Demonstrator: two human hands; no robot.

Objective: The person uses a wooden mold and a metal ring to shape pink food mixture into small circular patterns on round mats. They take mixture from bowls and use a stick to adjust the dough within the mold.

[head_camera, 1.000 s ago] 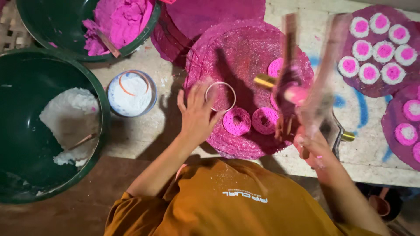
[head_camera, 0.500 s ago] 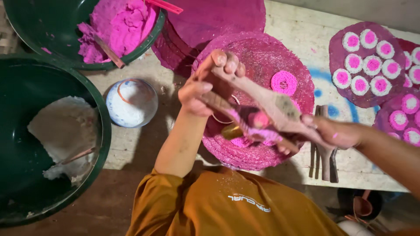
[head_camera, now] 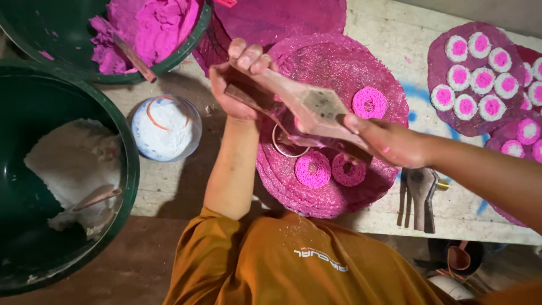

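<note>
You hold a long brown wooden press tool (head_camera: 307, 107) with a diamond-shaped middle over the stack of round pink woven mats (head_camera: 339, 73). Your left hand (head_camera: 237, 79) is closed around its end at 10 o'clock, and your right hand (head_camera: 389, 141) is closed around the other end at 4 o'clock. Beneath the tool, a thin metal ring (head_camera: 288, 148) lies on the top mat, with two pink lacy rounds (head_camera: 312, 168) just beside it at 5 o'clock and another pink lacy round (head_camera: 369, 103) at 2 o'clock. At 9 o'clock sits a small glass bowl of white powder (head_camera: 166, 127). A green tub of pink dough (head_camera: 141, 28) stands at 11 o'clock. A purple mat of pink-and-white rounds (head_camera: 474, 79) lies at 3 o'clock.
</note>
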